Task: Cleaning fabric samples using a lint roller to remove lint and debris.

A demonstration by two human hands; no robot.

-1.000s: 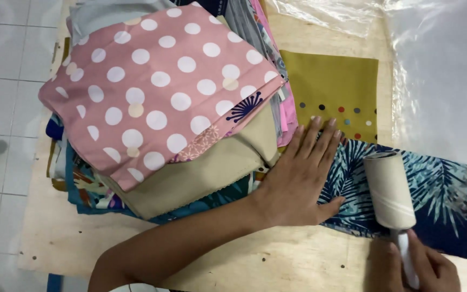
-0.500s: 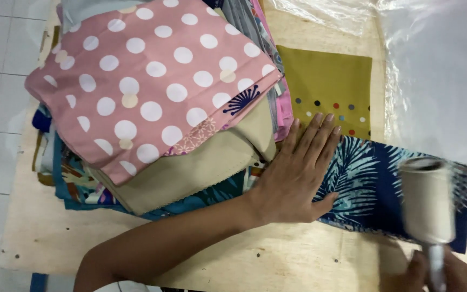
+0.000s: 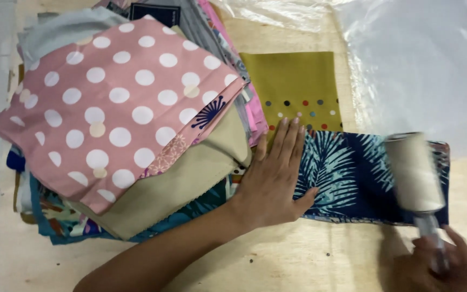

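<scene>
Left hand [image 3: 277, 181]: flat, fingers spread, pinning blue leaf cloth [image 3: 352, 173] to surface [image 3: 309, 259]. Right hand [image 3: 441, 265]: clenched on lint roller [image 3: 414, 173] handle, drum on cloth. Fabric stack [image 3: 120, 124] beside.

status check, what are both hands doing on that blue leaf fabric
Left hand flat on blue leaf fabric, pinning its left end. Right hand gripping lint roller, roller over the fabric's right end. Fabric stack close on the left.
</scene>
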